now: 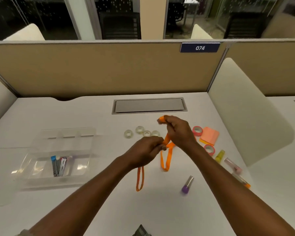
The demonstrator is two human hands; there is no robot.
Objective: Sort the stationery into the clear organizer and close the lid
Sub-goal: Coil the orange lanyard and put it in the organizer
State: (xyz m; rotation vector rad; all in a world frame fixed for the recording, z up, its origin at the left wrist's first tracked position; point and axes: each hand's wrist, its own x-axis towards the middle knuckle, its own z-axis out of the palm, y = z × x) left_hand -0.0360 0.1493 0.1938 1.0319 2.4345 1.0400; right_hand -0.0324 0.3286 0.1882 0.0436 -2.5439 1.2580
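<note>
Both hands, the left hand (147,147) and right hand (178,132), have a closed grip on a long orange ribbon strap (166,157) above mid-table. The clear plastic organizer (58,160), lid open near the left edge, holds only a few clips; tape rolls, sticky notes and markers remain unsorted.

Warm, dimmish overhead light gives soft shadows under the forearms on the white desk (95,126), pale glare on the clear organizer (41,169), dark windows (41,16) behind, mild overall blur, and wide-angle bending at frame edges.
</note>
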